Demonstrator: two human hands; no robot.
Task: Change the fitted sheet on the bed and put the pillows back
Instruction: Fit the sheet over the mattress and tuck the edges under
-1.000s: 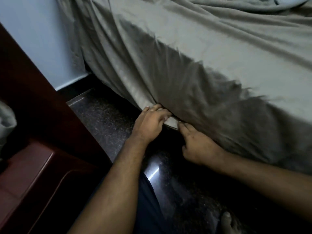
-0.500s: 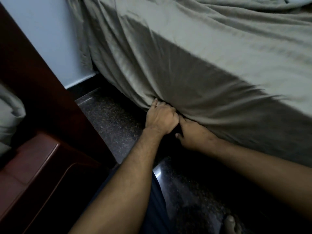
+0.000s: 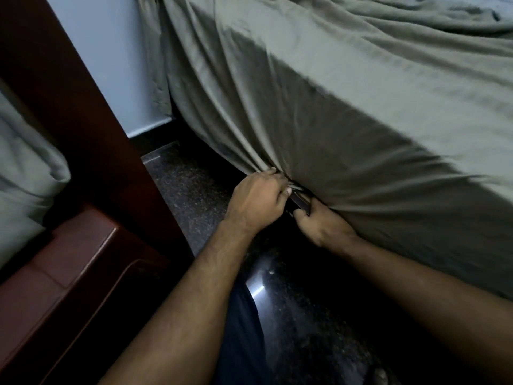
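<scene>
A dim bedroom with a dark speckled stone floor [image 3: 194, 195] and a pale wall [image 3: 111, 65] behind the bed [image 3: 299, 202], of which only a short dark strip of frame shows. A grey-green fitted sheet [image 3: 347, 112] covers the mattress top and hangs down its near side in loose folds, gathering to a bunch at the lower edge. The left hand [image 3: 256, 202] grips that bunch, its fingers [image 3: 273, 171] curled into the cloth just left of the exposed frame strip. The right hand [image 3: 323, 227] sits just right of the strip, its fingers pushed up under the sheet's hem, so I cannot tell how they lie. Left of the bed, across the floor, stands a reddish-brown wooden cabinet [image 3: 69, 259], with grey-green bedding [image 3: 25, 176] heaped on it.
</scene>
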